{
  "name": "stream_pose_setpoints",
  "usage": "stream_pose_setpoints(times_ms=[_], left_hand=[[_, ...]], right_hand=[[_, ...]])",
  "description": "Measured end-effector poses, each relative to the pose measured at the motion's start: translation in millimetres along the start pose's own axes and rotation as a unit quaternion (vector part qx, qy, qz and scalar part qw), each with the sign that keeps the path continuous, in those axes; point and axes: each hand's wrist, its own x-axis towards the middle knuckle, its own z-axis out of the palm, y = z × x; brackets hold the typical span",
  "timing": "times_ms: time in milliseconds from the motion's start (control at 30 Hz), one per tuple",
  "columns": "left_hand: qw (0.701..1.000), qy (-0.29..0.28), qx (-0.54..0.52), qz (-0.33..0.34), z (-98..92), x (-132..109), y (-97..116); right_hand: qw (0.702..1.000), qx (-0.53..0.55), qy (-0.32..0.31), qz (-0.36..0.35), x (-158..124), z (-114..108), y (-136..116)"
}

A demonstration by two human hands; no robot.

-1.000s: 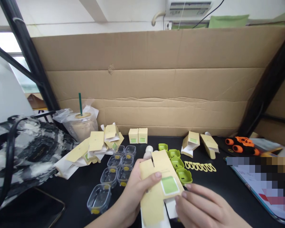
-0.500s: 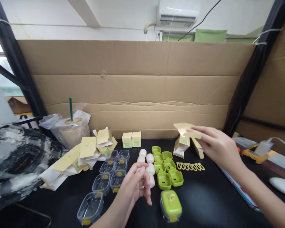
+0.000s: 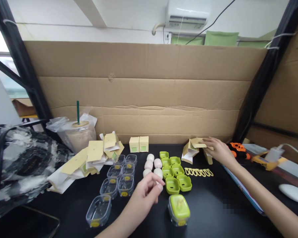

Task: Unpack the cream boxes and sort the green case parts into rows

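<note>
My right hand (image 3: pixel 218 150) is at the back right, its fingers on a flattened cream paper box (image 3: pixel 197 142). That box rests over another opened cream box (image 3: pixel 188 152). My left hand (image 3: pixel 145 193) hovers with loosely curled fingers over the front of the white rounded pieces (image 3: pixel 157 163), hiding some of them; nothing shows in it. Right of it are two rows of green lids (image 3: pixel 172 185) and a clear container with its green lid on (image 3: pixel 179 211). Several clear open containers (image 3: pixel 98 211) with yellow stickers stand to the left.
Yellow rings (image 3: pixel 199 172) lie in a row at the right. Two closed cream boxes (image 3: pixel 139 144) stand at the back, beside opened cream boxes (image 3: pixel 95 153). A bagged cup (image 3: pixel 78 134), a patterned bag (image 3: pixel 22 162), a phone (image 3: pixel 24 223) and a white mouse (image 3: pixel 294 194) edge the space.
My right hand has lowered the cream box onto the opened one at the back right. The fingers of my left hand have curled in more. The view has shifted slightly.
</note>
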Motion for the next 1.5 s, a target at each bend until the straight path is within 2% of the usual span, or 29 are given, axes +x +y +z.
stream_pose_setpoints(times_ms=[100,200,333,467,600,700,733,800,833,867,933,1100,1300,1367,1500], left_hand=[[0.987,-0.024,0.146,0.066,1.8,-7.3,0.7],[0.967,-0.102,0.218,0.081,4.5,-11.4,1.7],[0.952,-0.158,0.254,0.061,8.3,-9.6,-1.8],[0.956,-0.159,0.242,0.052,10.8,-9.3,-3.6],[0.962,-0.148,0.228,0.038,12.1,-10.3,-4.3],[0.964,-0.142,0.218,0.045,13.0,-9.8,-7.6],[0.965,-0.141,0.215,0.049,13.3,-9.6,-9.0],[0.966,-0.137,0.21,0.057,13.7,-9.0,-11.8],[0.967,-0.133,0.209,0.062,13.8,-8.8,-13.0],[0.967,-0.128,0.21,0.068,13.9,-8.6,-14.0],[0.967,-0.117,0.213,0.075,13.6,-8.8,-15.0],[0.972,-0.106,0.195,0.071,11.9,-11.5,-13.9],[0.977,-0.096,0.178,0.063,12.5,-13.0,-15.8],[0.978,-0.096,0.175,0.064,13.3,-12.8,-15.9],[0.978,-0.115,0.168,0.055,13.4,-13.4,-14.6]], right_hand=[[0.999,-0.011,-0.035,0.024,-2.7,-3.5,5.4],[0.997,-0.013,-0.06,0.039,-6.2,-9.9,7.9],[0.997,-0.003,-0.062,0.053,-8.8,-17.1,5.4],[0.998,0.024,-0.029,0.056,-7.2,-24.7,-2.9],[0.995,0.093,0.011,0.019,-3.6,-45.4,-26.5],[0.982,0.177,0.003,-0.066,-8.8,-74.0,-65.1],[0.971,0.214,-0.018,-0.107,-13.5,-84.3,-81.4],[0.906,0.348,-0.154,-0.184,-26.9,-101.7,-114.9],[0.878,0.378,-0.22,-0.194,-35.0,-107.4,-130.1],[0.863,0.391,-0.262,-0.185,-43.2,-110.6,-143.1],[0.855,0.406,-0.282,-0.158,-58.2,-110.2,-160.6],[0.831,0.477,-0.259,-0.121,-75.1,-94.6,-165.2],[0.85,0.45,-0.256,-0.093,-80.0,-91.3,-166.0],[0.849,0.457,-0.247,-0.095,-81.7,-91.5,-167.2],[0.826,0.532,-0.182,-0.047,-80.5,-92.4,-162.9]])
